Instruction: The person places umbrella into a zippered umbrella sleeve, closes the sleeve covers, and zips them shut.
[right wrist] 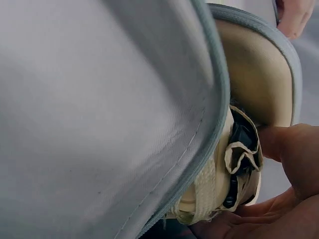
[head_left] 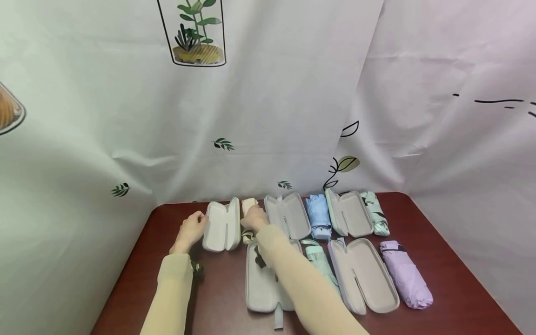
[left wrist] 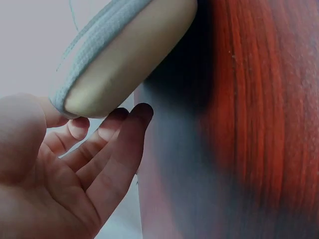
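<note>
A small open zip case with a pale lining and cream outer shell stands at the back left. My left hand is at its left edge; in the left wrist view the thumb and fingertips pinch the end of the case. Just right of it lies a cream folding umbrella, partly covered by my right hand. The right wrist view has that hand's thumb and fingers around the umbrella, beside the case's cream shell. A grey-lined case hides much of that view.
More open cases lie rightward: a grey one, a green-edged one, a lilac one and a front one under my right forearm. Folded umbrellas lie beside them: blue, mint, leaf-printed, lilac.
</note>
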`<state>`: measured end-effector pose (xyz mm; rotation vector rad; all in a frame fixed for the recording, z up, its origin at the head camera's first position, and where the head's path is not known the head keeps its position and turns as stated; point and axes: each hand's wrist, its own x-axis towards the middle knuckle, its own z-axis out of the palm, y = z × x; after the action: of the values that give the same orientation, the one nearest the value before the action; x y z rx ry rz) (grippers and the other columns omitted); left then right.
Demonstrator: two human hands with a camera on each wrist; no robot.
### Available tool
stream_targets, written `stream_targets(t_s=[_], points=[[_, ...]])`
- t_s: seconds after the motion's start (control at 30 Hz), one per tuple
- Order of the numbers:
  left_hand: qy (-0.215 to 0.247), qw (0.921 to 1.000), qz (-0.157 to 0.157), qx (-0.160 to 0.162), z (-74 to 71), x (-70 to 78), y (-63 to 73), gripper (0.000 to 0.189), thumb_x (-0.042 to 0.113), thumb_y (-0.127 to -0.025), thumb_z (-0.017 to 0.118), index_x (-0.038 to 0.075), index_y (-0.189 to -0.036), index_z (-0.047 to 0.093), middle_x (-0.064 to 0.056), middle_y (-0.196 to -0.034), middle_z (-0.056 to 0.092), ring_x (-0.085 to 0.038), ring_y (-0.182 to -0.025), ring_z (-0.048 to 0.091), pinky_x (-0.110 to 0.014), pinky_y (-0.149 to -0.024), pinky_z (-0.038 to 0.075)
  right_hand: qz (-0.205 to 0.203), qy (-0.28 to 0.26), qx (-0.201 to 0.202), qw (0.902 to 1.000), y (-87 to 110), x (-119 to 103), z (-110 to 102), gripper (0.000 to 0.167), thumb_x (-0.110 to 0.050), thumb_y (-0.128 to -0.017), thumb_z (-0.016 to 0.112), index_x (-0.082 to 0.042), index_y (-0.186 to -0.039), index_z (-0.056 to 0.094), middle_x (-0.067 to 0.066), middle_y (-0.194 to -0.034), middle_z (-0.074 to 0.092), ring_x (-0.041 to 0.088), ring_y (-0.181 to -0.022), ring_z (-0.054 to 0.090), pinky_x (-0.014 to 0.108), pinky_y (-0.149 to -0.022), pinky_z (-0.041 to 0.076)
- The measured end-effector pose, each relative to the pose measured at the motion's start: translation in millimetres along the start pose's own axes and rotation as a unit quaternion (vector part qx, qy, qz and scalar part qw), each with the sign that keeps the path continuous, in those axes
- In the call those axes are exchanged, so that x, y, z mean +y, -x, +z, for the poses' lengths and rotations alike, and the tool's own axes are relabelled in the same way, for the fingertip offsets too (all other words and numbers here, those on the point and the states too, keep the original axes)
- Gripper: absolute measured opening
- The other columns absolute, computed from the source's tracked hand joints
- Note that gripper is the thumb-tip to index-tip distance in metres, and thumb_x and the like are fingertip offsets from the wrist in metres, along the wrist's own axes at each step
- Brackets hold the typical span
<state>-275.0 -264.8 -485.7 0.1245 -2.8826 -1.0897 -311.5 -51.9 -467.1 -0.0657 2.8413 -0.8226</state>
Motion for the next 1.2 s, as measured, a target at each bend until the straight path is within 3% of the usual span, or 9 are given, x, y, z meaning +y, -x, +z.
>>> stream_targets(t_s=[0.33, 0.83, 1.0, 1.2], points=[[-0.003, 1.0, 0.003, -0.004, -4.5, -2.8, -0.5, 0.026, 0.027, -0.103, 0.042, 0.009, -0.085, 0.048, -0.005, -0.067, 0.043, -0.023, -0.064, 0.046, -0.034, -0.058, 0.035, -0.01, -0.029, 0.008, 0.9995, 2.2, -11, -12, 0.074, -0.022, -0.083, 0.07, 0.013, -0.139, 0.035, 0.024, -0.109, 0.061, 0.028, -0.092, 0.061, 0.037, -0.08, 0.051], [0.01, 0.9999, 0.004, -0.002, -3.7, -5.6, 0.0, 0.029, 0.03, -0.103, 0.04, 0.009, -0.086, 0.049, -0.006, -0.07, 0.045, -0.022, -0.065, 0.047, -0.034, -0.058, 0.036, -0.045, -0.077, 0.029, 0.9955, 13.9, -34, -35, 0.071, -0.027, -0.084, 0.071, 0.004, -0.138, 0.037, 0.016, -0.101, 0.061, 0.024, -0.086, 0.061, 0.035, -0.075, 0.051], [0.007, 1.0, -0.001, -0.003, -1.8, -2.9, -0.8, 0.028, 0.03, -0.103, 0.042, 0.009, -0.087, 0.049, -0.006, -0.07, 0.044, -0.022, -0.063, 0.045, -0.034, -0.056, 0.035, -0.053, -0.112, 0.041, 0.9914, 16.2, -47, -31, 0.074, -0.031, -0.081, 0.075, 0.001, -0.138, 0.039, 0.013, -0.095, 0.062, 0.023, -0.084, 0.062, 0.033, -0.072, 0.051], [0.008, 1.0, -0.001, -0.005, 2.0, 0.9, -2.5, 0.028, 0.03, -0.103, 0.043, 0.009, -0.086, 0.049, -0.006, -0.07, 0.045, -0.022, -0.063, 0.046, -0.034, -0.056, 0.036, -0.037, -0.13, 0.041, 0.9899, 16.8, -52, -18, 0.085, -0.036, -0.083, 0.076, -0.002, -0.146, 0.031, 0.014, -0.103, 0.063, 0.025, -0.093, 0.062, 0.035, -0.079, 0.051]])
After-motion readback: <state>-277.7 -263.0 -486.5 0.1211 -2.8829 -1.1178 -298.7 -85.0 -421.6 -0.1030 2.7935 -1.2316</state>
